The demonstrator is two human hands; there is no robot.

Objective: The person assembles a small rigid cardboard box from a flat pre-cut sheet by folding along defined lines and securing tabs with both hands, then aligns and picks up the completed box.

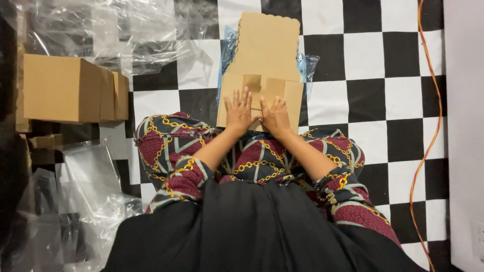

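Note:
A flat brown cardboard box blank lies on the black-and-white checkered floor in front of my knees, its far flap scalloped and its near flaps folded in. My left hand presses flat on the near left flap with fingers spread. My right hand presses on the near right flap beside it, fingers together and flat. Neither hand grips anything. A blue-tinted plastic bag shows under the cardboard's edges.
An assembled brown cardboard box sits at the left. Clear plastic bags are heaped at the top left and more plastic bags at the lower left. An orange cable runs along the white wall on the right.

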